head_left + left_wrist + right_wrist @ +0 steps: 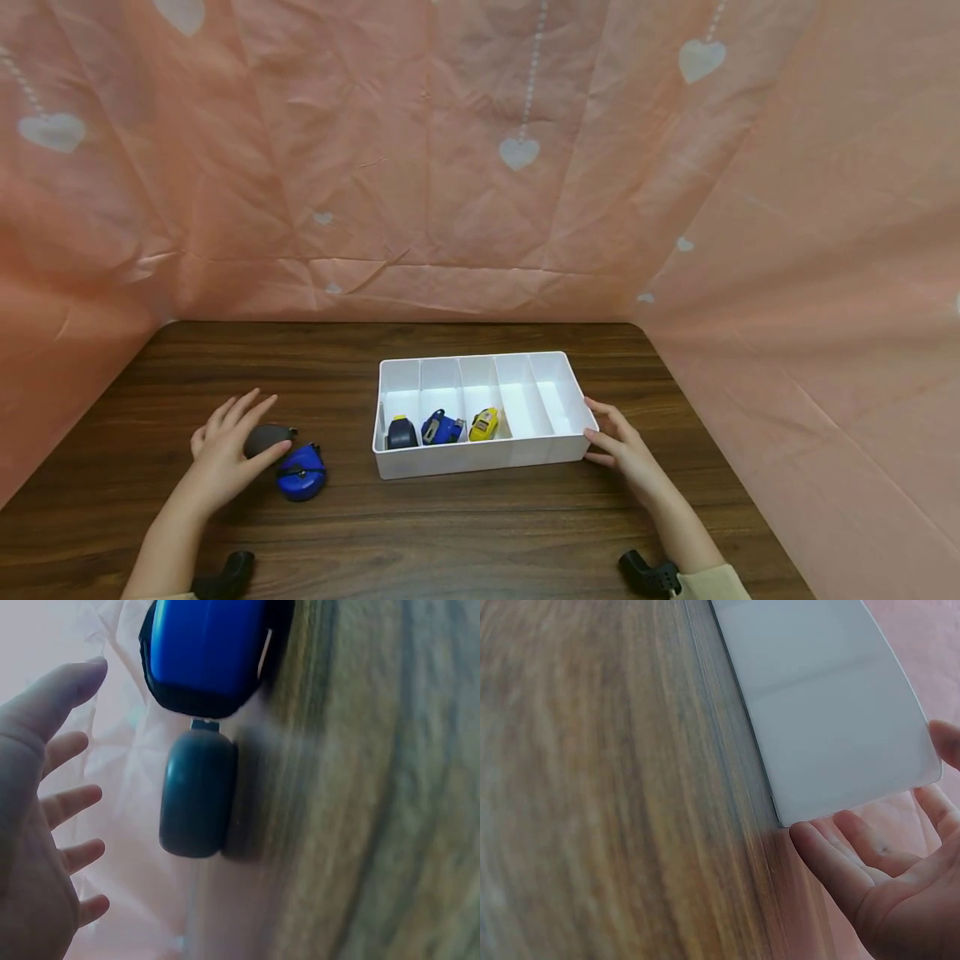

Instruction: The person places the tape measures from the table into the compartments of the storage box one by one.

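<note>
My left hand, fingers spread, hovers over the grey tape measure—it may knock the blue tape measure at 4 o'clock; my right hand, open-fingered, touches the white tray—could nudge it.

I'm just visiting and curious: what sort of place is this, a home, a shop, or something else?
Probably a staged recording booth rather than a home: a wooden table is walled on three sides by a pink heart-print cloth, with only a white divided tray and small tape measures set out.
</note>
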### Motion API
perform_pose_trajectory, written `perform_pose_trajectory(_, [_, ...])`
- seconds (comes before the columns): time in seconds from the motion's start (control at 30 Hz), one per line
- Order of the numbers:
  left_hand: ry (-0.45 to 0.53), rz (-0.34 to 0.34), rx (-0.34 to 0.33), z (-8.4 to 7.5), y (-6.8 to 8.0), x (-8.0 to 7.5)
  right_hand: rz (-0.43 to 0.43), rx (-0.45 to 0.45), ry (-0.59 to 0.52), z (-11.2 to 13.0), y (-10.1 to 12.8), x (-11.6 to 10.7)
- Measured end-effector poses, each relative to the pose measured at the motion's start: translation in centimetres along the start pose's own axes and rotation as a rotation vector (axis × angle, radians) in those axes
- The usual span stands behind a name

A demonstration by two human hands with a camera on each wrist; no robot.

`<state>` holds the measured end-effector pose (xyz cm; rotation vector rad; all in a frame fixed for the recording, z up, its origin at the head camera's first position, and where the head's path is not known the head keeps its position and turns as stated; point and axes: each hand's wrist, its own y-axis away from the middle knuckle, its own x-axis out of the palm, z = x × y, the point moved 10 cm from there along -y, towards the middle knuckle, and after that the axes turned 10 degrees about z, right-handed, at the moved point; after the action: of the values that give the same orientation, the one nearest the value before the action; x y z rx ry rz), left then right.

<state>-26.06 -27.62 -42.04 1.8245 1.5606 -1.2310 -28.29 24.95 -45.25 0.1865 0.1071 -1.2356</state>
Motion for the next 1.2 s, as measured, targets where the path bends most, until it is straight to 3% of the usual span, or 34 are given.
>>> perform_pose_trajectory(0.6, [0.054, 0.111, -0.092, 2.9, 0.2, 0.9, 0.000, -0.001, 0.000, 0.0, -0.1, 0.0])
perform_pose_trajectory(0.9, [0.132, 0.160, -0.055, 3.5, -0.2, 1.2, -0.001, 0.001, 0.002, 0.0, -0.1, 0.0])
perform_pose_trajectory(1.2, [0.159, 0.202, -0.095, 4.5, -0.4, 1.6, -0.001, 0.003, 0.004, 0.1, 0.1, 0.0])
